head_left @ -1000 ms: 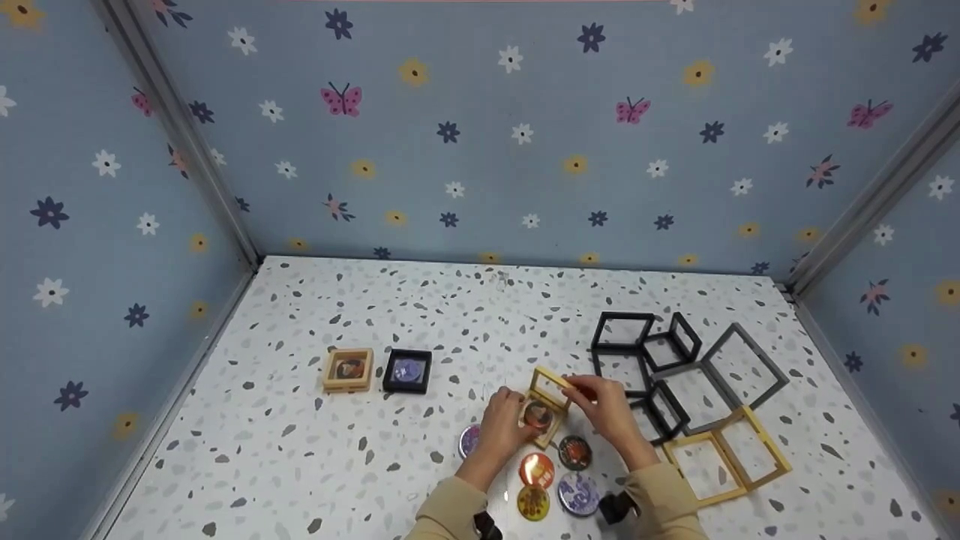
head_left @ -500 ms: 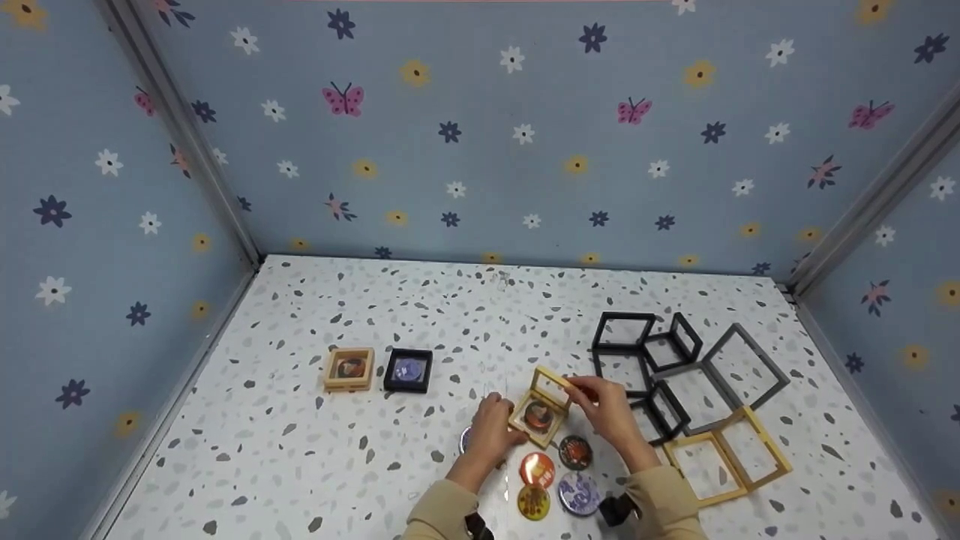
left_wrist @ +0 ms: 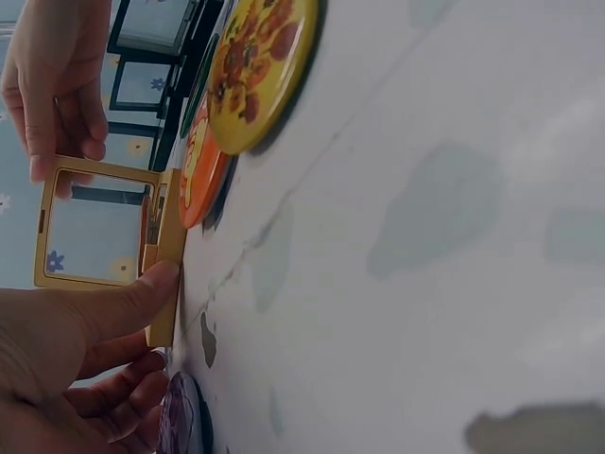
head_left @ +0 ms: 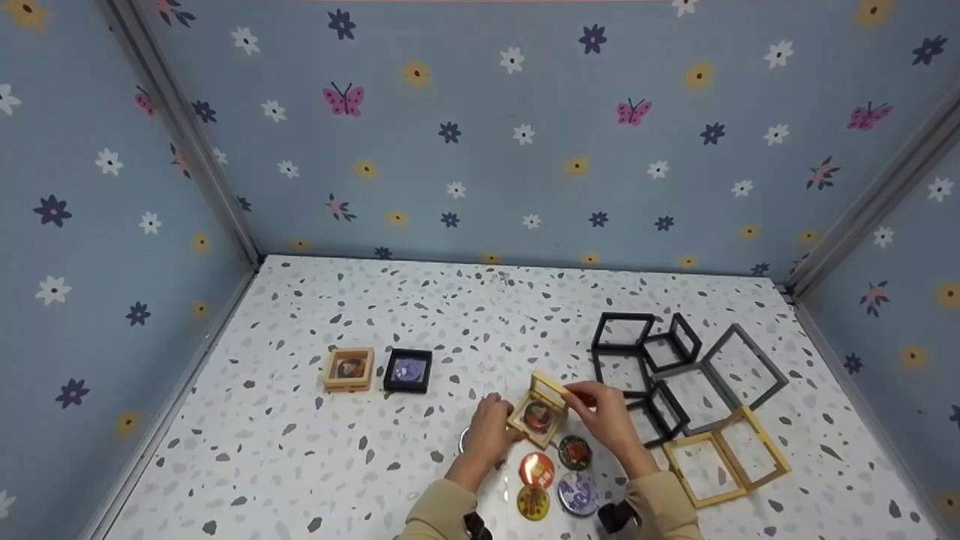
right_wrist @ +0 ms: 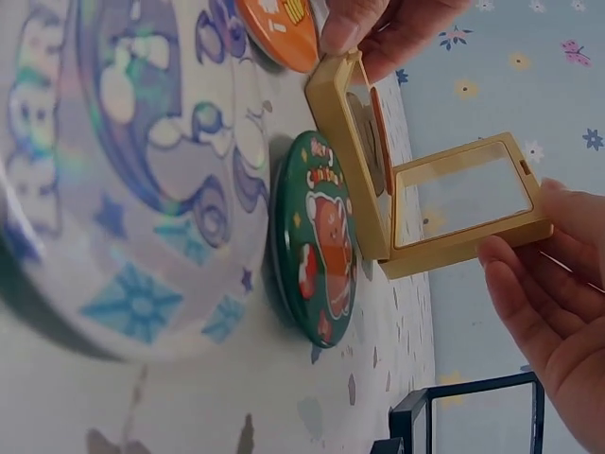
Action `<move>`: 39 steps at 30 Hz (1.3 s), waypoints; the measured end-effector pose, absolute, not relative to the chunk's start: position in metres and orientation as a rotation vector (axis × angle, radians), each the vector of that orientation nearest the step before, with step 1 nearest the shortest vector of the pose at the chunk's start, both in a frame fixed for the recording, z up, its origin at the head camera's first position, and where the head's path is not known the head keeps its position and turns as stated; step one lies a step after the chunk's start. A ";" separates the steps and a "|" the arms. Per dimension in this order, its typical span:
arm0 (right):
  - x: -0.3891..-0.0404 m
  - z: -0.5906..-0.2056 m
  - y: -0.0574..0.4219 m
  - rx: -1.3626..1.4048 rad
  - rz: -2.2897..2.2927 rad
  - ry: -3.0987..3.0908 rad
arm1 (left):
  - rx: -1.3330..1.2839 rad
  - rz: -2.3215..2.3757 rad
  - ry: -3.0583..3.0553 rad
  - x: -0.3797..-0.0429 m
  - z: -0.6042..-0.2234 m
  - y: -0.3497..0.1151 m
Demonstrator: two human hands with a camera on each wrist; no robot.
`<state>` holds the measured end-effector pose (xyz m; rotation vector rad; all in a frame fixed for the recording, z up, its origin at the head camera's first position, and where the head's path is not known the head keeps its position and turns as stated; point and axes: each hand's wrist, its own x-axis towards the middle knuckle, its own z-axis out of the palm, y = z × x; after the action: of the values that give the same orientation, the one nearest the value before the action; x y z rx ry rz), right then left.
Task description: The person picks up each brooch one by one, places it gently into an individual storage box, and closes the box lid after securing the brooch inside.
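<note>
A small gold display frame [head_left: 556, 428] stands hinged open on the table, a round orange-and-dark badge [head_left: 538, 415] lying inside its lower half. My left hand [head_left: 489, 433] grips the lower half's left side, thumb [left_wrist: 159, 276] against its edge. With thumb and fingers, my right hand [head_left: 611, 420] pinches the free edge of the raised lid [right_wrist: 473, 248], which holds a clear film. Just below the frame lie a green badge [right_wrist: 317, 241], an orange badge [head_left: 536, 470], a yellow badge [head_left: 533, 502] and a large purple badge [head_left: 578, 493]. Another purple badge [left_wrist: 180, 416] is partly hidden by my left hand.
Left of centre stand a closed tan frame [head_left: 349, 370] and a closed black frame [head_left: 407, 370], each with a badge inside. At right lie several opened frames: black ones [head_left: 622, 346], a grey one [head_left: 731, 386] and a gold one [head_left: 742, 487]. Patterned walls [head_left: 480, 150] enclose the table.
My left hand has drawn back left from the badge to the frame's side, uncovering its lower half. The lid, in my right hand, has tilted slightly lower.
</note>
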<state>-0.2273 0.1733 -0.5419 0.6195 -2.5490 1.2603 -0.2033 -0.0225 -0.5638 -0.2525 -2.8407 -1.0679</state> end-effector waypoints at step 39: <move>-0.205 -0.555 0.150 0.886 0.995 -2.827 | -0.291 -1.010 -2.853 -0.204 -0.565 -0.024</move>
<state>-0.2047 0.1498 -0.5551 0.8857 -2.8271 0.9954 -0.2039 -0.0238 -0.5647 -0.2910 -2.8533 -1.0098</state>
